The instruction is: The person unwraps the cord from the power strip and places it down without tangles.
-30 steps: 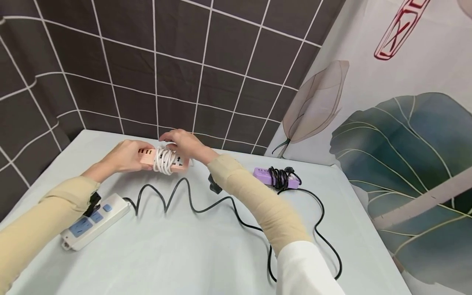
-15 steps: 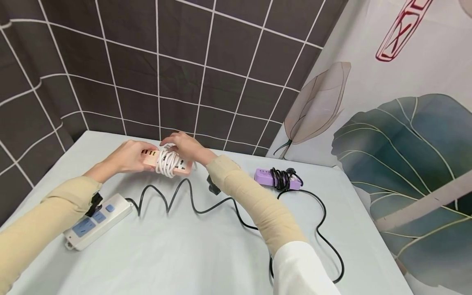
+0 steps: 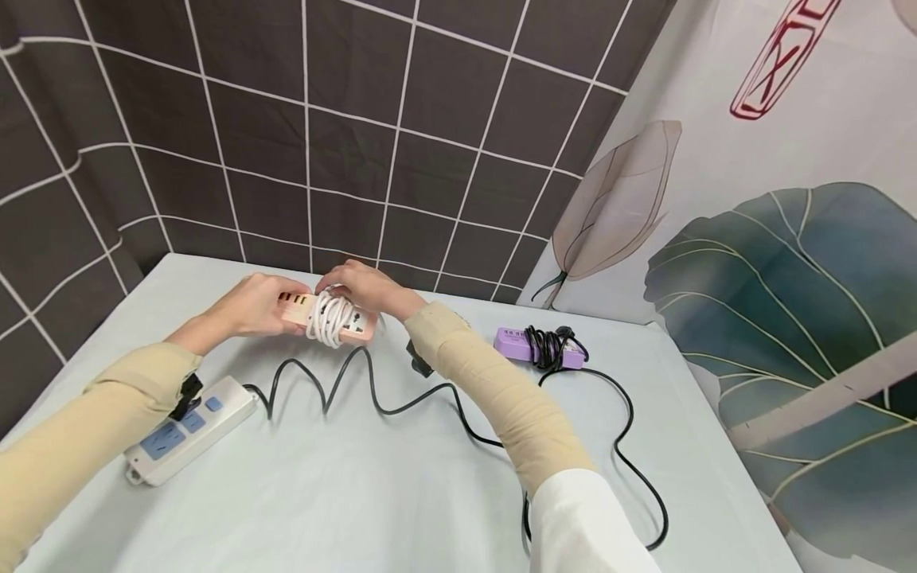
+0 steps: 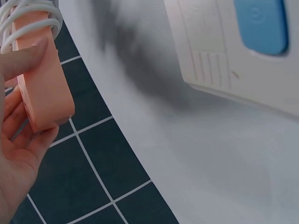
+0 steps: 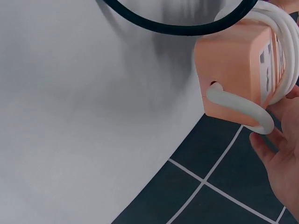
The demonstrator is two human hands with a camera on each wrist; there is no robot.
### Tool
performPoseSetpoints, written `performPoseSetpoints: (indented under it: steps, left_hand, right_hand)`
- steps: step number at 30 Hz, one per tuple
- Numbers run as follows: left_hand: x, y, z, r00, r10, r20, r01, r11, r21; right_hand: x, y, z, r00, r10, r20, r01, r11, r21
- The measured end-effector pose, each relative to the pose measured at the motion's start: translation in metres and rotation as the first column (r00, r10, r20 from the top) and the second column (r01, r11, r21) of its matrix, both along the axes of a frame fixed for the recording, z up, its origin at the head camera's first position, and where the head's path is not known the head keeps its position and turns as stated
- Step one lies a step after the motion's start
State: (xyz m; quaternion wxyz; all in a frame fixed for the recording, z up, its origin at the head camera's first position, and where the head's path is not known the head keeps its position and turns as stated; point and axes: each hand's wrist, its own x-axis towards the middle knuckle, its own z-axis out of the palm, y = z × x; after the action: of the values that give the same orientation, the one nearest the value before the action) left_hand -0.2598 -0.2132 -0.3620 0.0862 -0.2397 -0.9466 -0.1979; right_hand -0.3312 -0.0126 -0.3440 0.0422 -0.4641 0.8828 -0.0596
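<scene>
A pink power strip (image 3: 368, 329) with its white cord (image 3: 328, 320) wound around the middle is held over the far left of the table. My left hand (image 3: 252, 306) grips its left end; in the left wrist view, the thumb and fingers lie on opposite sides of the pink casing (image 4: 49, 88). My right hand (image 3: 364, 286) holds the cord at the upper edge of the coils, fingers bent. The right wrist view shows the white cord (image 5: 238, 106) leaving a hole in the strip's end and looping toward my right hand (image 5: 287, 154); some fingertips are hidden behind the coils.
A white power strip (image 3: 189, 430) with blue sockets lies under my left forearm. Its black cord (image 3: 380, 407) snakes across the table (image 3: 344, 493). A purple power strip (image 3: 512, 344), wrapped in black cord, lies at right. A dark grid-patterned curtain (image 3: 344, 143) hangs behind.
The pink power strip has shifted slightly right in the head view, staying in my left hand. My right hand has come down a little onto the top of the white coils.
</scene>
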Motion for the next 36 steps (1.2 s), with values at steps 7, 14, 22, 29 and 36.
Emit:
performPoseSetpoints:
  steps: [7, 14, 22, 29, 36]
  left_hand:
    - [-0.004, 0.003, 0.002, 0.999, -0.017, -0.030, 0.017, 1.000, 0.010]
    - [-0.006, 0.007, 0.003, 0.999, -0.027, -0.032, 0.028, 0.999, 0.026]
    - [-0.008, 0.005, 0.001, 1.000, -0.017, -0.017, 0.018, 1.000, 0.022]
    - [-0.008, 0.003, 0.001, 1.000, 0.007, 0.009, -0.007, 1.000, 0.009]
    - [-0.010, 0.004, 0.001, 1.000, 0.002, 0.006, -0.002, 1.000, 0.012]
  right_hand:
    - [-0.006, 0.008, 0.003, 0.998, 0.065, -0.020, -0.065, 0.997, -0.030]
    - [-0.008, 0.016, 0.003, 0.997, 0.041, 0.066, -0.038, 0.998, -0.040]
    - [-0.010, 0.019, -0.001, 0.995, 0.102, 0.021, -0.100, 0.993, -0.062]
    - [-0.008, 0.021, 0.002, 0.961, 0.221, -0.164, -0.223, 0.975, 0.006]
    - [-0.004, 0.019, 0.004, 0.963, 0.221, -0.151, -0.220, 0.975, 0.028]
